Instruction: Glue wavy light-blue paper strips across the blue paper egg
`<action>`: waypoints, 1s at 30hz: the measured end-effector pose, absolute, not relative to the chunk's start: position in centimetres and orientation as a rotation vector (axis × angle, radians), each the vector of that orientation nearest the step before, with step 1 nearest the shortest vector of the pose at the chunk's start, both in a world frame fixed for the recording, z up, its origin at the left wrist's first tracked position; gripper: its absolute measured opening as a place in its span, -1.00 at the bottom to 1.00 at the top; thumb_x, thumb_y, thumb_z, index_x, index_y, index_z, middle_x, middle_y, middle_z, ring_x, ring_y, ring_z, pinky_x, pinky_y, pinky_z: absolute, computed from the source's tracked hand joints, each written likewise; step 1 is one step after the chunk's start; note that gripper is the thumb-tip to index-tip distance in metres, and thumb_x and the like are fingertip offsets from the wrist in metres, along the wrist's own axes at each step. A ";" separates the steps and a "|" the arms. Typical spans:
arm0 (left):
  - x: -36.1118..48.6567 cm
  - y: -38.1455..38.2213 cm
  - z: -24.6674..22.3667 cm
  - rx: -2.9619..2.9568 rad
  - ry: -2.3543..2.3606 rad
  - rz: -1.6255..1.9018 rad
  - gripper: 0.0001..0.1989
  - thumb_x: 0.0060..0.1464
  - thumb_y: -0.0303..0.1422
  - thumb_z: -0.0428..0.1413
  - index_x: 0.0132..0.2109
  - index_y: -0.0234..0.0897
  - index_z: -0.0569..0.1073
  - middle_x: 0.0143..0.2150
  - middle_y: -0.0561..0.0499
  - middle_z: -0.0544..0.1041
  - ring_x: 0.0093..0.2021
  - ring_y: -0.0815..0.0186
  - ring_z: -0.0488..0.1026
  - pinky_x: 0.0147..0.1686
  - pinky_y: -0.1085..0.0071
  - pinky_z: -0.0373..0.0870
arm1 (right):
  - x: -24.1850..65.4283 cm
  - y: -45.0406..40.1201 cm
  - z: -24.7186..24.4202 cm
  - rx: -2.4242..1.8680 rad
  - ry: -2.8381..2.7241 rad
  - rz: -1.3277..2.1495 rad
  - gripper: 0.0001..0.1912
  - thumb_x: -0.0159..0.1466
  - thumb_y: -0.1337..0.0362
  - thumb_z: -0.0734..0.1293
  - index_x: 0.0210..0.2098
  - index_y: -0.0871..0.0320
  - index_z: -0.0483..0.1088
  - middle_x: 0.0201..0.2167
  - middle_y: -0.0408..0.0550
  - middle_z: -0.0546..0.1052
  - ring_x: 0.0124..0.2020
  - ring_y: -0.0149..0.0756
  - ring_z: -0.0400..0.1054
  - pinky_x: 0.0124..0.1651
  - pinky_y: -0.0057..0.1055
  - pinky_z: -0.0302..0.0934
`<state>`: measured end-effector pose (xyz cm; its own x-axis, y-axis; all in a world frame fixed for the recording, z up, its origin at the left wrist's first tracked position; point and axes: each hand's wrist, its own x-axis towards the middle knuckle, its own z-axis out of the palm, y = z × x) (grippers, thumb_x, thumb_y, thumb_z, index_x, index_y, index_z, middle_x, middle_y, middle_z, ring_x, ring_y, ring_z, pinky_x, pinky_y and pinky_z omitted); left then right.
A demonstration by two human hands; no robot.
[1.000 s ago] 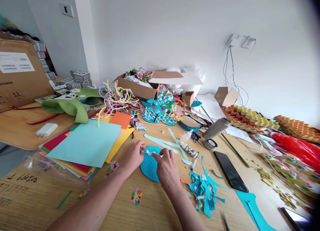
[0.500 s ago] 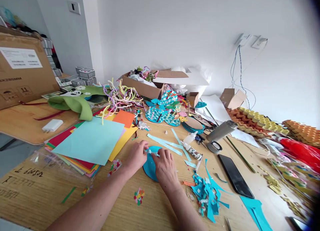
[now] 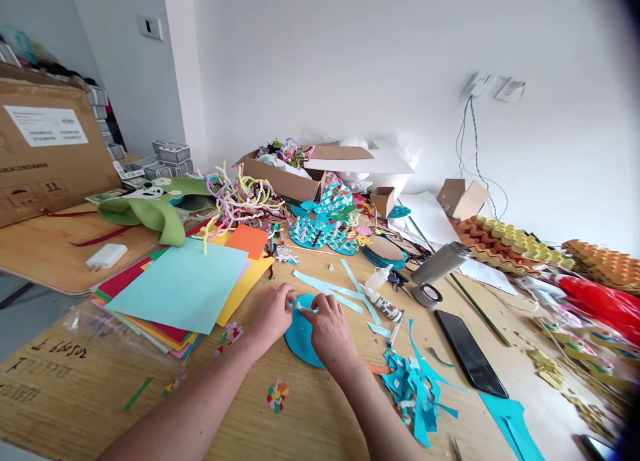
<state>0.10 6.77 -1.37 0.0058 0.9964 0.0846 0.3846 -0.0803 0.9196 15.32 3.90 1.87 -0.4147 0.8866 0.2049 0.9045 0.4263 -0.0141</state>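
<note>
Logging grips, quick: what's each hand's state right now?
Left hand: closed, fingertips on one end of the pale paper strip.
Right hand: closed, fingertips at the strip's other end, over the blue disc.

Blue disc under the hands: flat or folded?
Flat: the blue disc lies spread on the table, its visible rim round and unfolded. The right hand hides part of it.

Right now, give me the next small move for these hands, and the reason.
Probably press the pale strip gently onto the blue disc: the left hand and right hand have their fingertips at it, over the disc's far part, though I cannot tell whether it already touches.
</note>
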 end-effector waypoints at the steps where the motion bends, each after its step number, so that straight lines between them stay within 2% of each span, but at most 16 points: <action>1: 0.1 6.8 -1.3 1.557 1.464 1.070 -0.56 -0.14 -0.72 0.07 -0.14 -0.21 0.49 -0.26 -0.03 0.58 -0.19 0.21 0.49 -0.15 0.39 0.34 | 15.5 4.0 1.8 -1.590 -2.463 -0.114 -0.60 0.20 0.53 0.23 -0.23 -0.03 0.58 -0.21 0.03 0.43 -0.16 -0.15 0.19 -0.17 -0.30 0.11; 4: 0.1 6.8 -1.3 1.566 1.468 1.074 -0.57 -0.13 -0.72 0.08 -0.14 -0.20 0.48 -0.27 -0.03 0.58 -0.20 0.20 0.49 -0.16 0.38 0.34 | 16.1 4.3 1.8 -1.593 -2.346 -0.033 -0.49 0.17 0.59 0.20 -0.21 -0.12 0.59 -0.20 0.00 0.45 -0.15 -0.16 0.21 -0.14 -0.31 0.15; 6: 0.0 7.0 -1.5 1.573 1.471 1.072 -0.58 -0.12 -0.72 0.08 -0.14 -0.21 0.48 -0.26 -0.04 0.58 -0.20 0.21 0.49 -0.16 0.38 0.34 | 16.8 4.5 2.0 -1.580 -2.228 0.010 -0.47 0.17 0.59 0.17 -0.19 -0.11 0.59 -0.20 0.01 0.46 -0.14 -0.16 0.22 -0.12 -0.30 0.17; 12: -0.1 7.3 -1.7 1.579 1.471 1.071 -0.60 -0.11 -0.70 0.06 -0.13 -0.22 0.46 -0.27 -0.02 0.58 -0.23 0.23 0.50 -0.19 0.38 0.34 | 21.7 5.1 2.3 -1.593 -1.846 0.125 -0.61 0.28 0.39 0.13 -0.09 0.11 0.56 -0.30 0.04 0.49 -0.23 -0.16 0.27 -0.09 -0.23 0.19; 17: -0.1 7.1 -1.0 1.592 1.461 1.118 -0.61 -0.12 -0.68 0.04 -0.15 -0.20 0.45 -0.26 0.00 0.59 -0.26 0.25 0.50 -0.25 0.40 0.37 | 24.9 5.4 0.0 -1.735 -1.653 -0.048 -0.63 0.30 0.29 0.14 -0.11 0.18 0.54 -0.34 0.04 0.50 -0.23 -0.12 0.27 -0.09 -0.19 0.17; 21: 0.0 7.1 -0.7 1.606 1.456 1.181 -0.63 -0.09 -0.64 0.04 -0.13 -0.20 0.43 -0.25 0.00 0.59 -0.29 0.27 0.49 -0.30 0.43 0.37 | 24.9 5.2 -1.5 -1.747 -1.731 -0.076 -0.70 0.29 0.30 0.20 -0.14 0.14 0.55 -0.26 0.04 0.52 -0.15 -0.07 0.23 -0.02 -0.14 0.12; 26: -0.1 7.1 -0.9 1.618 1.442 1.266 -0.65 -0.03 -0.57 0.01 -0.07 -0.25 0.41 -0.23 -0.05 0.58 -0.30 0.27 0.49 -0.30 0.39 0.39 | 24.1 5.3 -1.2 -1.936 -1.979 -0.148 -0.64 0.32 0.38 0.17 0.04 0.10 0.45 -0.03 0.04 0.49 -0.01 -0.02 0.18 -0.03 -0.18 0.07; 30: -0.2 7.1 -1.0 1.622 1.430 1.345 -0.65 0.00 -0.53 -0.02 -0.03 -0.27 0.39 -0.22 -0.07 0.57 -0.27 0.27 0.49 -0.26 0.35 0.40 | 23.8 5.3 -0.8 -2.036 -2.080 -0.161 -0.61 0.33 0.40 0.15 0.07 0.06 0.42 -0.01 -0.01 0.49 0.02 -0.03 0.18 -0.03 -0.21 0.03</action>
